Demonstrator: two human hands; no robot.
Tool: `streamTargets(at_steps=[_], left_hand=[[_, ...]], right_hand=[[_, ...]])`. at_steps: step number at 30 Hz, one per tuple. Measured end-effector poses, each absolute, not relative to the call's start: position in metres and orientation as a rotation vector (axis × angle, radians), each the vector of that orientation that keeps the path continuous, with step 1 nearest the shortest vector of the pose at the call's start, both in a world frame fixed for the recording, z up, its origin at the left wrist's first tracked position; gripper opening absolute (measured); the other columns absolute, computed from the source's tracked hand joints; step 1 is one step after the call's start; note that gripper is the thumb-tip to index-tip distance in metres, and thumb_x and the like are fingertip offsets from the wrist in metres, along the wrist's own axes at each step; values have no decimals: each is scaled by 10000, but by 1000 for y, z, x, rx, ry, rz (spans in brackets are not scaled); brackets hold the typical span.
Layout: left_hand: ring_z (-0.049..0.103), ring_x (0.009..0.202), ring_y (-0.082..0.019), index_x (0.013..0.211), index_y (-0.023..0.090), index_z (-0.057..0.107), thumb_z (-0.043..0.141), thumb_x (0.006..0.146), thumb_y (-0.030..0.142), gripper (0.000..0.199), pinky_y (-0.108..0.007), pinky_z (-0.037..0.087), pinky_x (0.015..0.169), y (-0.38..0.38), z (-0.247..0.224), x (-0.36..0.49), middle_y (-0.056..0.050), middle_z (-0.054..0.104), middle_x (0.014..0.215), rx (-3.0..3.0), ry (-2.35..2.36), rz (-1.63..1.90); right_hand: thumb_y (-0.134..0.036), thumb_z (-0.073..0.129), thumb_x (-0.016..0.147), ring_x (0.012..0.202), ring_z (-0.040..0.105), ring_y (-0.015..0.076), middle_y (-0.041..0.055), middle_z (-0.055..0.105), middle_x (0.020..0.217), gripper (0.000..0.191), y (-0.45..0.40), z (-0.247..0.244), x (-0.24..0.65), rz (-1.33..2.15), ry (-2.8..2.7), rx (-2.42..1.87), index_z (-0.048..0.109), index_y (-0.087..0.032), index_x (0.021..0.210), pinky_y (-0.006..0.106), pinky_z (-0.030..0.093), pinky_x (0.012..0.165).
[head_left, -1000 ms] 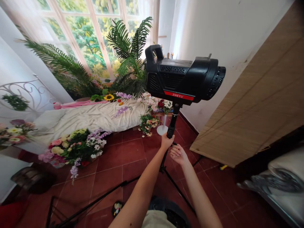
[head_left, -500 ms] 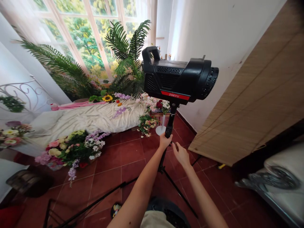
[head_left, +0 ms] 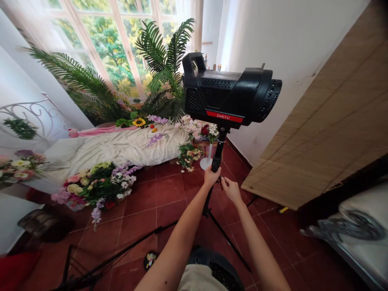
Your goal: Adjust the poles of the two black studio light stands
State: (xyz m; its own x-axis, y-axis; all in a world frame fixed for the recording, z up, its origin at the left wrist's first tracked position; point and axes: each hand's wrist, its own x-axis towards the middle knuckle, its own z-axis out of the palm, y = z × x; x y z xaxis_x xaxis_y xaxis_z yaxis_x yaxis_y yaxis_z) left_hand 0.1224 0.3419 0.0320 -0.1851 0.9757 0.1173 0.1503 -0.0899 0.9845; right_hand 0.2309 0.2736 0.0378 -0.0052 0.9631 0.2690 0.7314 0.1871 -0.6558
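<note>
A black studio light [head_left: 226,95] with a red label sits on top of a black light stand [head_left: 217,151]. My left hand [head_left: 212,176] is wrapped round the stand's pole below the light. Just right of the pole, my right hand [head_left: 230,189] has its fingers bent together at a small dark knob [head_left: 218,180] on the stand. The stand's legs [head_left: 228,238] spread over the red tiled floor between and beside my forearms.
A bed with cream cloth [head_left: 121,145] and flower bunches [head_left: 97,182] lies at the left. Palm leaves [head_left: 168,52] rise before the window. A woven blind [head_left: 318,133] and silver-framed furniture [head_left: 348,230] are at the right. Another stand's bars [head_left: 121,252] cross the lower left.
My right hand's fingers have closed in at the knob beside the pole. The view has shifted a little, with the light slightly higher and further right in the picture.
</note>
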Motion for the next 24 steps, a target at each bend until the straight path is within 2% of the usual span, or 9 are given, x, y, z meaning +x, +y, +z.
streamTargets(at_steps=[9,19,24], left_hand=[[526,528,-118,648,156,567,620,652,395,245,-206,387,512,337,36,126,15,511,523,1274,1454,1333],[573,712,-160,878,164,603,628,673,463,364,-249,429,656,316,32,123,-43,621,754,1231,1472,1363],[589,863,-150,1036,166,558,634,703,372,399,-276,447,800,303,31,109,-80,634,966,1116,1176,1419]], right_hand=[[-525,328,841,459,435,131,12,537,495,441,270,35,231,495,-1709,-1548,600,-203,711,229,269,504],[-512,294,864,463,438,119,15,539,517,450,268,30,229,501,-1707,-1560,574,-187,728,215,289,504],[-539,295,861,453,436,118,16,540,511,475,266,22,224,442,-1643,-1566,564,-177,714,213,302,510]])
